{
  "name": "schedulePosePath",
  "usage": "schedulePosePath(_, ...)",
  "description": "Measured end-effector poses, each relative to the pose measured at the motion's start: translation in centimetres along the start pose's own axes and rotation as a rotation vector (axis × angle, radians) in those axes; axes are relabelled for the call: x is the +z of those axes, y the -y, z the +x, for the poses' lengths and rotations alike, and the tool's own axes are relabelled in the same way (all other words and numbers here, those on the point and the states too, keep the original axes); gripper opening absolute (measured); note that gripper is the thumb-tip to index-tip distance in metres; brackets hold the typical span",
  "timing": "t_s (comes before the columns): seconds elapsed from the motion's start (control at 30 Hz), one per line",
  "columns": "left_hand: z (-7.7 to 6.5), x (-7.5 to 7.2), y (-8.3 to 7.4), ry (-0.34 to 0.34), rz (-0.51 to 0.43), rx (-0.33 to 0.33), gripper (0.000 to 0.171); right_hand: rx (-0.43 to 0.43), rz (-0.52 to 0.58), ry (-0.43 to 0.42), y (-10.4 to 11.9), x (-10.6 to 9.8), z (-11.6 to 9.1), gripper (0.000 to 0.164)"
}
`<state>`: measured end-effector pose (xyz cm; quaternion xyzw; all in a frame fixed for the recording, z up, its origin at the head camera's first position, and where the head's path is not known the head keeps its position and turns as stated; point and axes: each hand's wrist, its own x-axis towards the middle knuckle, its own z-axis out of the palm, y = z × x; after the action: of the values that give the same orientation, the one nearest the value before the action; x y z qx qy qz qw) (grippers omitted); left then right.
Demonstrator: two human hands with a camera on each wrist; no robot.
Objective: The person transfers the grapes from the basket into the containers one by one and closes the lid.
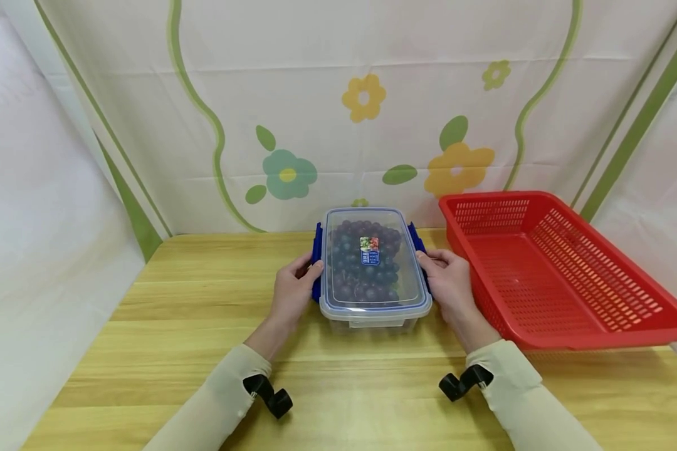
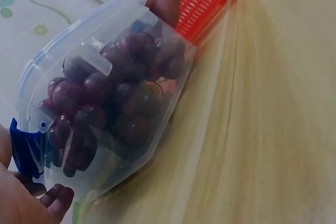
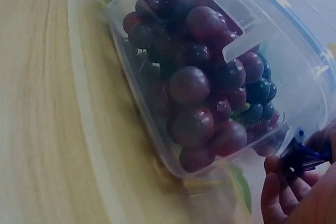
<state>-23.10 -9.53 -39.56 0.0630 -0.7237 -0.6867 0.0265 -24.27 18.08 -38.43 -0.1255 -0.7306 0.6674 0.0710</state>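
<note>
A clear plastic food container [image 1: 344, 316] with a see-through lid [image 1: 412, 288] rests on the wooden table, a small printed label on top. Dark purple and green-black grapes [image 3: 191, 85] fill much of it. Blue latches run along both long sides. My left hand [image 1: 294, 288] grips the left side at its blue latch [image 2: 27, 149], thumb at the lid's edge and fingers below. On the opposite side, my right hand [image 1: 454, 285] grips at the other blue latch [image 3: 302, 156], its fingers curled beneath. The lid covers the container; whether the latches are fastened, I cannot tell.
A large red plastic basket [image 1: 541, 338] with slotted walls stands close to the right of my right hand. The wooden table [image 1: 203, 313] extends to the left and front. Behind it hangs a flowered cloth [image 1: 327, 100], just beyond the container.
</note>
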Motion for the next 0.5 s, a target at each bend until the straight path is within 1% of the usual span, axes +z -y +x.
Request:
schedulePosePath(0.13,0.2,-0.2,-0.1,0.017,0.048,0.022,0.047,-0.054,-0.089,-0.013,0.5,0.3,-0.4,0.037)
schedulePosePath(0.27,0.3,-0.2,-0.4,0.037,0.054,0.053,0.047,-0.093,-0.209,-0.038,0.9,0.3,-0.5,0.034)
schedulePosePath(0.33,0.3,-0.3,-0.4,0.052,0.053,0.061,0.048,-0.105,-0.251,-0.045,1.0,0.3,-0.4,0.034)
schedulePosePath(0.43,0.2,-0.4,-0.5,0.069,0.076,0.053,0.045,-0.108,-0.276,-0.047,1.2,0.2,-0.4,0.033)
schedulePosePath(0.5,0.2,-0.4,-0.5,0.074,0.11,0.057,0.041,-0.113,-0.279,-0.048,1.2,0.2,-0.5,0.032)
